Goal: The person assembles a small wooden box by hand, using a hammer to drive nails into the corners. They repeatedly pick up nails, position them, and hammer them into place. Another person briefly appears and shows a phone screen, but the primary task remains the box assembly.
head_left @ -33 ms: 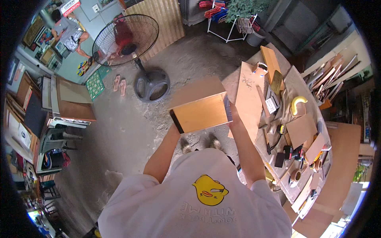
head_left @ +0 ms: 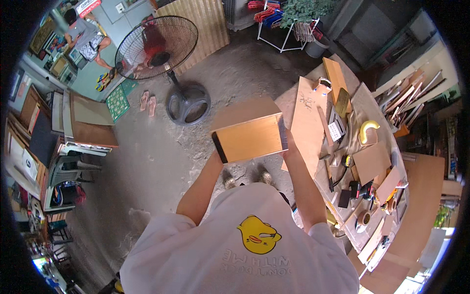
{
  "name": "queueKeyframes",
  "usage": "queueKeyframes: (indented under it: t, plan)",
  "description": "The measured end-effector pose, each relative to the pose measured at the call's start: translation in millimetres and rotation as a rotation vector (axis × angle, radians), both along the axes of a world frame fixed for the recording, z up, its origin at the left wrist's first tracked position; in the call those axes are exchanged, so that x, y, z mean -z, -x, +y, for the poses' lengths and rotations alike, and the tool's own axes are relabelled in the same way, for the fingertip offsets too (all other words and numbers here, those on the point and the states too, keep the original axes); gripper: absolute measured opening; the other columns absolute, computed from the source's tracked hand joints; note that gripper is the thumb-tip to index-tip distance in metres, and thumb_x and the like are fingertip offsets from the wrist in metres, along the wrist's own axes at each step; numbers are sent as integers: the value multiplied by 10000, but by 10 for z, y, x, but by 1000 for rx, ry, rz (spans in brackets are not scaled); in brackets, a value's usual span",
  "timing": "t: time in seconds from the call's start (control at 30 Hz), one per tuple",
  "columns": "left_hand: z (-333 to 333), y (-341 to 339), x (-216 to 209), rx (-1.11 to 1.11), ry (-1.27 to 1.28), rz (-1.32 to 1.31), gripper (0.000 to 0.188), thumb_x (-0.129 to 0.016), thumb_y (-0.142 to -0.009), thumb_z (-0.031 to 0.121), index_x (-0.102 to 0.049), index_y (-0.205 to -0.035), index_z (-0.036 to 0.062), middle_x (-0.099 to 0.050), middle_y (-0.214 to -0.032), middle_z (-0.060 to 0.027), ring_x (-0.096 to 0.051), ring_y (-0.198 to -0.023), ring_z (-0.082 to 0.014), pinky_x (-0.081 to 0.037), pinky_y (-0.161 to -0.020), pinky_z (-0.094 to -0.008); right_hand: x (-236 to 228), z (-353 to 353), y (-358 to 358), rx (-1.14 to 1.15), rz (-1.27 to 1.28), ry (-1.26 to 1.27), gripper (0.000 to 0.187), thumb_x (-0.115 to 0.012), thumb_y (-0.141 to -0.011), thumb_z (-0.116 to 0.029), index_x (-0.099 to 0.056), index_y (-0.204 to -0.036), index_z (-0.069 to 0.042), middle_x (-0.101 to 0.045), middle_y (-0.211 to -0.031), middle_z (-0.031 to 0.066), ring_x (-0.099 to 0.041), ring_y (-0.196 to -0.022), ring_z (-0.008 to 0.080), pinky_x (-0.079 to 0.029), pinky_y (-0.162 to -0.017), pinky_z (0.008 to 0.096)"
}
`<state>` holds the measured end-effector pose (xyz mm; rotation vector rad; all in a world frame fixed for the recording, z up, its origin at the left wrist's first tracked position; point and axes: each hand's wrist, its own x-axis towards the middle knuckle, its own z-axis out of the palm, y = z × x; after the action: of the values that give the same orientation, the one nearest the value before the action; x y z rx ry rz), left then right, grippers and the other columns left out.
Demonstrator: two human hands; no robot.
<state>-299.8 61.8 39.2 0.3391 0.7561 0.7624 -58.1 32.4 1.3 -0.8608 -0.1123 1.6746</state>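
In front of me, above the floor, I hold a wooden box (head_left: 250,139) between both hands. The face turned to me is pale wood, the top panel (head_left: 247,111) is duller brown, and dark strips run down its left and right ends. My left hand (head_left: 216,156) grips the lower left end, its fingers mostly hidden by the box. At the right end, my right hand (head_left: 289,139) holds on, with most of its fingers out of sight behind the side.
A cluttered worktable (head_left: 360,105) stands at my right, with cardboard pieces, a yellow curved object (head_left: 368,131), a tape measure (head_left: 346,160) and tape rolls. Ahead is a pedestal fan (head_left: 188,103). Pink slippers (head_left: 152,106) lie beside it. A person (head_left: 88,41) sits far left. Stacked panels (head_left: 90,120) stand left.
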Motion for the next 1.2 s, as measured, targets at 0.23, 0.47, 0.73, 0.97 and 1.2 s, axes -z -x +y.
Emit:
queueKeyframes:
  t: [0.23, 0.47, 0.73, 0.97, 1.2]
  plan:
    - [29, 22, 19, 0, 9, -19, 627, -532, -1034, 524, -515, -1450, 54, -643, -1374, -131, -656, -1204, -276, -535, -1032, -468, 407, -35, -75, -26, 30, -9, 565, -439, -1070, -481, -536, -1429, -56, -659, -1339, 158, -697, -1147, 288, -630, -877, 474]
    - [-22, 163, 52, -18, 35, -24, 627, -529, -1035, 526, -518, -1448, 55, -646, -1368, -129, -659, -1198, -274, -539, -1027, -465, -67, -97, 232, 79, -19, -22, 564, -391, -1097, -477, -515, -1424, -34, -670, -1293, 165, -699, -1125, 300, -604, -947, 442]
    - [118, 329, 54, -57, 21, 1, 627, -526, -1035, 529, -520, -1446, 55, -650, -1362, -126, -663, -1190, -270, -543, -1021, -461, -1322, -166, 855, 124, 5, -78, 659, -393, -1073, -568, -416, -1500, -66, -583, -1411, 167, -636, -1235, 306, -552, -1015, 490]
    - [217, 480, 26, -78, 3, 23, 627, -523, -1036, 532, -523, -1444, 56, -653, -1356, -124, -667, -1184, -268, -548, -1016, -457, -1133, -14, 727, 81, -169, 71, 649, -369, -1077, -580, -485, -1446, -59, -653, -1297, 137, -679, -1133, 252, -570, -965, 420]
    - [261, 635, -14, -78, -6, 54, 627, -521, -1037, 534, -525, -1442, 56, -657, -1351, -122, -670, -1177, -265, -552, -1011, -454, -869, -25, 432, -45, -77, 107, 610, -349, -1099, -530, -560, -1399, -42, -688, -1259, 119, -686, -1095, 231, -572, -940, 395]
